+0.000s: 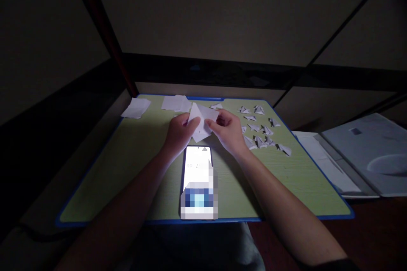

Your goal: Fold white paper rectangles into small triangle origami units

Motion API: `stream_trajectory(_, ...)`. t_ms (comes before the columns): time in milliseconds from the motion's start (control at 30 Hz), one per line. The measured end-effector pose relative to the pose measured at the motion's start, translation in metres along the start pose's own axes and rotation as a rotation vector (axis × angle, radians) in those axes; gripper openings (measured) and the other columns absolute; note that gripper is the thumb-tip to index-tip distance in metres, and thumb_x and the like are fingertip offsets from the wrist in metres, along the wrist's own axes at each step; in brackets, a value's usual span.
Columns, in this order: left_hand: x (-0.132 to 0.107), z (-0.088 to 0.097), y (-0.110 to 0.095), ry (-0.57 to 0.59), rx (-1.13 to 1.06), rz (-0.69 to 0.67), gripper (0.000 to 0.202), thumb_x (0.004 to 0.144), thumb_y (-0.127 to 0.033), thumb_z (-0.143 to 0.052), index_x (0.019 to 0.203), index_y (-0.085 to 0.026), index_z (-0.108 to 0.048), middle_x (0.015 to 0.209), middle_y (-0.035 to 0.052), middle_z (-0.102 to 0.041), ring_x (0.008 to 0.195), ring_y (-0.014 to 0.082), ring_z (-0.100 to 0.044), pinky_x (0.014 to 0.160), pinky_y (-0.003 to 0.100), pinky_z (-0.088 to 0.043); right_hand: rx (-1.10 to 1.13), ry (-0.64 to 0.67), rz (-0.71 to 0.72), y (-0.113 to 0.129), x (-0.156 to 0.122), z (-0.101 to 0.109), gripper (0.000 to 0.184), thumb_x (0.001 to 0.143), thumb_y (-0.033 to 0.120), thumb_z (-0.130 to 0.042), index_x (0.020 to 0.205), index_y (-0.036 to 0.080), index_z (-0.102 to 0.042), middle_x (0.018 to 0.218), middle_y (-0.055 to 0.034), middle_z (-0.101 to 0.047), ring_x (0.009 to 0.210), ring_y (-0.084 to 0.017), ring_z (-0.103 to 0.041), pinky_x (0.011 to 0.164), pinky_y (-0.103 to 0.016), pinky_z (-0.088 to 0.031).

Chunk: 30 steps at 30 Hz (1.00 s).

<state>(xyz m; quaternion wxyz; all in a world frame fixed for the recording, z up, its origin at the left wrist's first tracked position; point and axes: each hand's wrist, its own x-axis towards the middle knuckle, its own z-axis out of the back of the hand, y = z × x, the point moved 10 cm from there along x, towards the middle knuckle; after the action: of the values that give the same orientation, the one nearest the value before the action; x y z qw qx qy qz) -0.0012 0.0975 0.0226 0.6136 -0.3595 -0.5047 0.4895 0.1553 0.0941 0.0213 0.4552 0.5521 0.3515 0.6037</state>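
Note:
A white sheet of paper (199, 129), with a crease down it and one pointed upper corner, is held up above the table between both hands. My left hand (181, 131) pinches its left side, thumb across the front. On the right side my right hand (228, 129) grips the paper the same way, its thumb near the middle. Just below the hands lies a lit phone (197, 178), its screen partly blurred. Several small folded paper shapes (259, 140), like little planes, lie to the right of my right hand.
A stack of paper (136, 108) lies at the table's far left corner, and more sheets (173, 103) near the back edge. The green table (127, 178) has a blue rim. An opened white box (365, 152) stands right of it. Dark walls rise behind.

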Motion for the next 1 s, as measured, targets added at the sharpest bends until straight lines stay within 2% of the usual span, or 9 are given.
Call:
stream_trajectory(133, 0.0, -0.005, 0.013, 0.028, -0.156, 0.108, 0.02, 0.078, -0.033, -0.062, 0.065, -0.018, -0.059, 0.058, 0.0013, -0.059, 0.051, 0.0138, -0.054, 0.046, 0.025, -0.039, -0.11, 0.008, 0.162, 0.019, -0.005, -0.002, 0.016, 0.079, 0.021, -0.063, 0.094, 0.02, -0.07, 0.081, -0.0012, -0.064, 0.069, -0.015, -0.055, 0.065, -0.031, -0.045)
stream_trajectory(300, 0.002, -0.007, 0.023, 0.017, -0.243, 0.172, 0.026, 0.081, -0.039, -0.06, 0.069, -0.017, -0.062, 0.061, 0.0031, -0.062, 0.051, 0.0138, -0.057, 0.047, 0.025, -0.045, -0.25, 0.052, 0.311, 0.037, -0.012, -0.009, 0.023, 0.078, 0.013, -0.059, 0.095, 0.02, -0.073, 0.097, -0.007, -0.067, 0.084, -0.019, -0.061, 0.074, -0.035, -0.049)
stream_trajectory(433, 0.002, -0.01, 0.022, 0.045, -0.301, 0.188, 0.041, 0.087, -0.052, -0.053, 0.072, -0.016, -0.063, 0.064, 0.0052, -0.064, 0.052, 0.0145, -0.059, 0.048, 0.026, -0.047, -0.312, 0.078, 0.347, 0.039, -0.013, -0.011, 0.023, 0.079, 0.017, -0.062, 0.099, 0.02, -0.073, 0.102, -0.0089, -0.067, 0.088, -0.021, -0.062, 0.077, -0.036, -0.05)
stream_trajectory(533, 0.001, -0.007, 0.018, 0.024, -0.273, 0.156, 0.031, 0.083, -0.044, -0.06, 0.069, -0.017, -0.06, 0.06, 0.002, -0.059, 0.049, 0.013, -0.056, 0.045, 0.024, -0.044, -0.338, 0.102, 0.365, 0.041, -0.014, -0.013, 0.021, 0.08, 0.025, -0.067, 0.1, 0.02, -0.072, 0.1, -0.0084, -0.068, 0.088, -0.022, -0.062, 0.079, -0.037, -0.05)
stream_trajectory(600, 0.002, -0.006, 0.018, 0.024, -0.257, 0.146, 0.022, 0.079, -0.036, -0.064, 0.071, -0.017, -0.061, 0.061, 0.0014, -0.06, 0.049, 0.0126, -0.055, 0.044, 0.023, -0.043, -0.307, 0.103, 0.331, 0.039, -0.013, -0.013, 0.021, 0.08, 0.029, -0.067, 0.1, 0.021, -0.071, 0.1, -0.0075, -0.069, 0.09, -0.022, -0.062, 0.081, -0.038, -0.049)
stream_trajectory(667, 0.002, -0.007, 0.019, 0.033, -0.249, 0.15, 0.018, 0.078, -0.034, -0.063, 0.076, -0.016, -0.063, 0.065, 0.0024, -0.063, 0.051, 0.0131, -0.057, 0.045, 0.024, -0.045, -0.22, 0.089, 0.231, 0.031, -0.01, -0.01, 0.021, 0.083, 0.031, -0.064, 0.1, 0.021, -0.069, 0.097, -0.0066, -0.07, 0.088, -0.021, -0.063, 0.077, -0.036, -0.049)
stream_trajectory(767, 0.002, -0.009, 0.017, 0.052, -0.206, 0.131, 0.016, 0.078, -0.032, -0.062, 0.076, -0.016, -0.063, 0.066, 0.0022, -0.063, 0.052, 0.0136, -0.056, 0.046, 0.024, -0.045, -0.09, 0.045, 0.068, 0.014, -0.006, -0.006, 0.022, 0.084, 0.034, -0.061, 0.097, 0.018, -0.069, 0.084, -0.0045, -0.069, 0.073, -0.017, -0.06, 0.064, -0.031, -0.045)
stream_trajectory(833, 0.001, -0.009, 0.012, 0.055, -0.145, 0.09, 0.012, 0.077, -0.027, -0.062, 0.07, -0.018, -0.059, 0.061, 0.0005, -0.059, 0.052, 0.0133, -0.054, 0.046, 0.024, -0.041, -0.047, 0.029, 0.014, 0.006, -0.004, -0.006, 0.018, 0.081, 0.032, -0.063, 0.089, 0.017, -0.069, 0.076, -0.0025, -0.067, 0.065, -0.014, -0.056, 0.059, -0.029, -0.042)
stream_trajectory(1000, -0.002, -0.007, -0.005, 0.02, -0.05, -0.014, 0.025, 0.08, -0.021, -0.061, 0.06, -0.021, -0.047, 0.054, -0.0024, -0.048, 0.05, 0.0122, -0.043, 0.048, 0.027, -0.029, 0.028, 0.01, -0.043, -0.004, 0.0, -0.003, 0.009, 0.074, 0.025, -0.062, 0.075, 0.017, -0.066, 0.067, -0.0001, -0.063, 0.059, -0.011, -0.051, 0.056, -0.027, -0.04)
